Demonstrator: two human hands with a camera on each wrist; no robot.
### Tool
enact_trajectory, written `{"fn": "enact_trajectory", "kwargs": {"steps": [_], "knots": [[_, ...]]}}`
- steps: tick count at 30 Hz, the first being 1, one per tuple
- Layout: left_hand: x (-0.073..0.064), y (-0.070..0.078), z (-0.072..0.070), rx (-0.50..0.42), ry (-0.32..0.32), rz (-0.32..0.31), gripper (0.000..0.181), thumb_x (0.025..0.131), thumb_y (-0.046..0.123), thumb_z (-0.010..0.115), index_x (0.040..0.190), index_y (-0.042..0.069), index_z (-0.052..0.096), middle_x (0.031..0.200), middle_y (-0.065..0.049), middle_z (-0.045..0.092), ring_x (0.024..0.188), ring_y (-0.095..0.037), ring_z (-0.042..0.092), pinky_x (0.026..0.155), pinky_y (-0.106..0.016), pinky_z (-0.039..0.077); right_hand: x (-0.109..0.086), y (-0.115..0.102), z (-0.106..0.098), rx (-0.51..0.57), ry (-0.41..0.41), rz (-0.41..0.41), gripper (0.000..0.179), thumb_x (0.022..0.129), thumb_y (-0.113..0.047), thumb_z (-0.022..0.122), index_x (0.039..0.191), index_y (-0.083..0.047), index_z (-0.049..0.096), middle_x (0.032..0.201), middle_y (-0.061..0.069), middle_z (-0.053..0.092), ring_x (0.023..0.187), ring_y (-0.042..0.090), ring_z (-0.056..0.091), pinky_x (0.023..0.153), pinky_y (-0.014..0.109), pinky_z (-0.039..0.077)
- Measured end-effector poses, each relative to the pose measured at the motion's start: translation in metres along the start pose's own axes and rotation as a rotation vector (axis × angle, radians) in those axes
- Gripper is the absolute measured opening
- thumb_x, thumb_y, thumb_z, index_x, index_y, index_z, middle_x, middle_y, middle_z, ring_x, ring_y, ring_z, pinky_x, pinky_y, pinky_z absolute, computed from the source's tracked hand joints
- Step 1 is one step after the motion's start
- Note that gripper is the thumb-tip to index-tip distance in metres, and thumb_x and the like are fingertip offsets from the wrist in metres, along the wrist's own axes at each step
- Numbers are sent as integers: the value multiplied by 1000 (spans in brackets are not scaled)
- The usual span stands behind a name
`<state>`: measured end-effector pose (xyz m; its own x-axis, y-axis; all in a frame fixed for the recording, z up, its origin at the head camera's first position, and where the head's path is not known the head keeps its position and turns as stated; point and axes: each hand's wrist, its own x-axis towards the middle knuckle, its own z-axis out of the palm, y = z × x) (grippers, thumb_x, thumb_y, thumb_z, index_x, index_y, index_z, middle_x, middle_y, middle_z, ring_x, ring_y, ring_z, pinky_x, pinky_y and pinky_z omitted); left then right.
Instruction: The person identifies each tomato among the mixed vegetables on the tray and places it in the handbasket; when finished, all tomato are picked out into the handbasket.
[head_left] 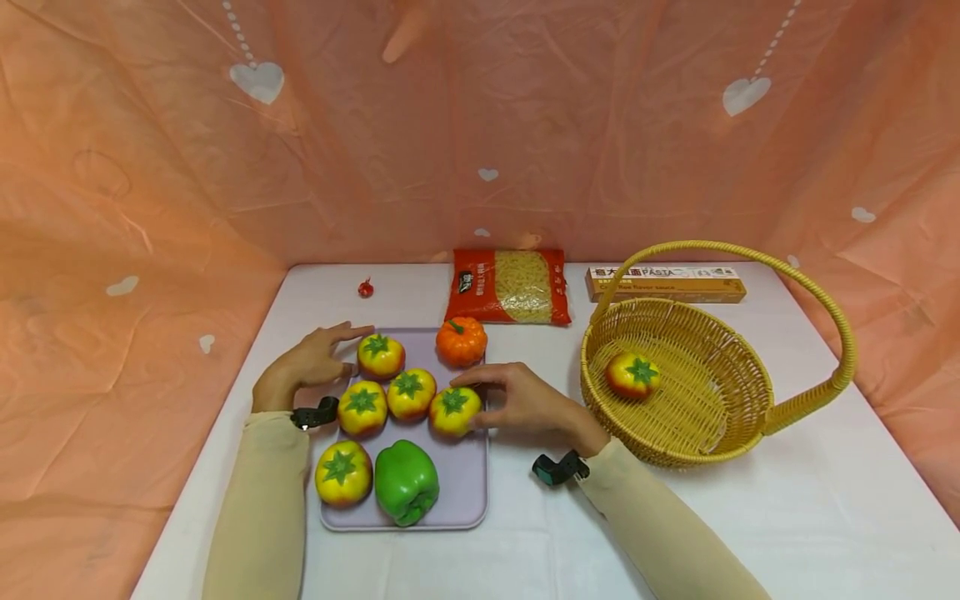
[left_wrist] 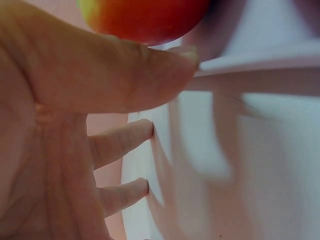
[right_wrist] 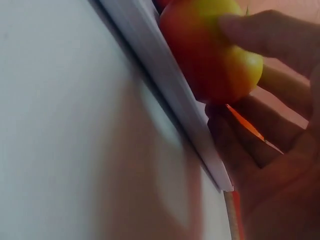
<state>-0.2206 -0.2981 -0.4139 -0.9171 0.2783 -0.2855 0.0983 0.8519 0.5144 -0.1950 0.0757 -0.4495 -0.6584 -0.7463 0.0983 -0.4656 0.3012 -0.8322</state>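
My right hand (head_left: pixel 528 404) pinches a yellow-and-red tomato (head_left: pixel 453 412) with a green leafy top, at the right side of a pale purple tray (head_left: pixel 463 487). In the right wrist view the thumb lies on the upper side of this tomato (right_wrist: pixel 212 60), with fingers on its far side. At the tray's far left edge, my left hand (head_left: pixel 311 358) has its fingers extended and holds nothing. Its thumb (left_wrist: pixel 125 75) is by the tray rim, close to another tomato (head_left: pixel 381 357). Several similar tomatoes and a green bell pepper (head_left: pixel 406 483) lie on the tray.
An orange pumpkin (head_left: pixel 461 342) sits at the tray's far right corner. To the right stands a wicker basket (head_left: pixel 693 408) with a tall handle, holding one tomato (head_left: pixel 632 376). Behind are a pasta bag (head_left: pixel 510 286), a pasta box (head_left: pixel 675 287) and a small red item (head_left: pixel 365 288).
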Motion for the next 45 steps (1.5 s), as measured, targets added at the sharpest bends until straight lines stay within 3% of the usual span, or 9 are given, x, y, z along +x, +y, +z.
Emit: {"fn": "enact_trajectory", "kwargs": {"steps": [4, 10, 15, 20, 31, 34, 38, 42, 45], "knots": [[0, 0, 0, -8, -1, -3, 75, 96, 13, 68, 168, 15, 45, 175, -34, 27, 158, -69, 15, 124, -86, 15, -2, -4, -1, 28, 40, 6, 53, 90, -15, 91, 141, -15, 74, 143, 0, 74, 132, 18, 68, 117, 34, 54], [0, 0, 0, -15, 2, -3, 76, 96, 13, 67, 168, 15, 45, 175, -34, 27, 159, -69, 15, 124, -85, 15, -19, -26, -11, 245, 65, 8, 53, 93, -9, 87, 143, -11, 72, 146, 7, 71, 133, 25, 69, 113, 36, 58], [0, 1, 0, -14, 4, 1, 76, 96, 13, 68, 168, 15, 45, 175, -34, 28, 159, -69, 16, 124, -85, 16, -50, -46, -28, 286, 102, 21, 53, 94, -11, 86, 145, -12, 70, 146, 7, 71, 132, 26, 68, 113, 32, 57], [1, -1, 1, 3, 10, 13, 76, 95, 12, 69, 167, 13, 46, 173, -36, 30, 157, -70, 18, 124, -85, 17, -88, -46, -44, 295, 210, 17, 53, 94, -5, 85, 144, -9, 68, 146, 12, 68, 129, 23, 69, 110, 30, 59], [2, -2, 2, 8, 6, 22, 75, 96, 15, 69, 167, 14, 46, 174, -35, 29, 157, -70, 17, 124, -86, 17, -169, -36, -79, 172, 453, 42, 59, 90, 15, 78, 146, 5, 63, 148, 0, 66, 127, 9, 69, 107, 20, 57], [1, -2, 1, -2, 8, 23, 75, 96, 15, 69, 167, 14, 46, 174, -35, 29, 157, -71, 16, 123, -86, 17, -183, -37, -85, 120, 505, 101, 58, 91, 13, 78, 147, 4, 64, 147, -1, 67, 125, 7, 70, 105, 18, 57], [1, -1, 1, -9, 4, 16, 75, 96, 15, 69, 167, 15, 46, 174, -35, 28, 158, -70, 16, 123, -86, 17, -195, -36, -92, 52, 539, 185, 56, 93, 7, 80, 147, 0, 65, 143, -8, 67, 120, 3, 70, 100, 16, 59], [1, -1, 1, -5, 2, 15, 75, 96, 15, 69, 167, 14, 47, 175, -35, 28, 158, -68, 19, 124, -85, 19, -197, -31, -96, -10, 529, 219, 53, 95, 1, 82, 146, -2, 66, 140, -12, 68, 119, 0, 70, 97, 13, 58], [0, 0, 2, -9, 1, 10, 74, 96, 15, 68, 167, 15, 47, 175, -34, 27, 158, -67, 19, 124, -85, 19, -195, -26, -98, -28, 496, 253, 51, 96, -4, 83, 144, -3, 68, 143, 0, 69, 117, -1, 70, 96, 13, 59]]}}
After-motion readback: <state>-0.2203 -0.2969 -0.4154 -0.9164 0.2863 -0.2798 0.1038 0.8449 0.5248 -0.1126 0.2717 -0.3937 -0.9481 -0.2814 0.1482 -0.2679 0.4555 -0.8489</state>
